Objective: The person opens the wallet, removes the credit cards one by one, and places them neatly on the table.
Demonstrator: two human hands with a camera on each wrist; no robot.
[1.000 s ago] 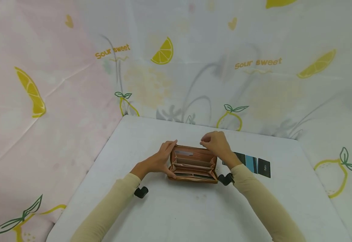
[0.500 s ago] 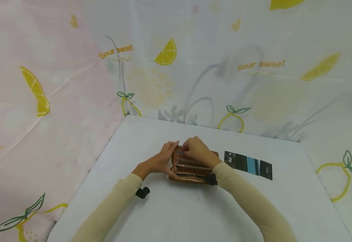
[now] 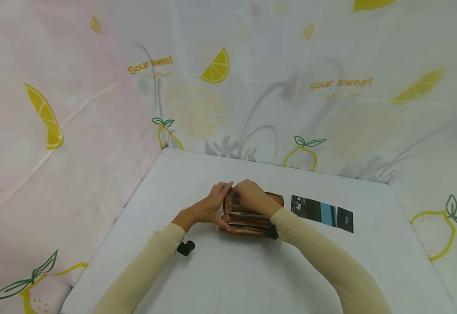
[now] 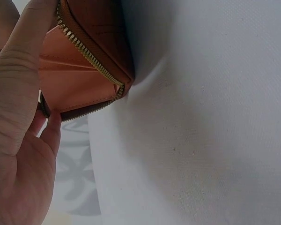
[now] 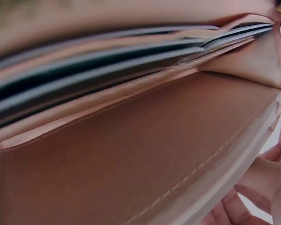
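A brown zip-around wallet (image 3: pixel 248 213) lies spread on the table, its pleated compartments facing up. My left hand (image 3: pixel 208 208) grips its left end, thumb at the near edge and fingers at the far one; the left wrist view shows the brass zip (image 4: pixel 86 51) beside this hand. My right hand (image 3: pixel 252 196) reaches into the wallet at the far left, fingers bent against the far inner wall. Its fingertips are hidden, and I cannot tell whether they pinch anything. Dark-edged cards (image 5: pixel 98 61) fill the near slots in the right wrist view.
To the wallet's right, several loose cards lie in a row on the white table (image 3: pixel 228 274): a black VIP card (image 3: pixel 298 206), a dark card (image 3: pixel 313 210), a blue card (image 3: pixel 328 214) and another black card (image 3: pixel 345 219). Lemon-print cloth (image 3: pixel 252 87) stands behind.
My right hand has moved left from above the wallet's far right edge into its far left part, uncovering the loose cards. The left hand keeps its grip on the wallet.
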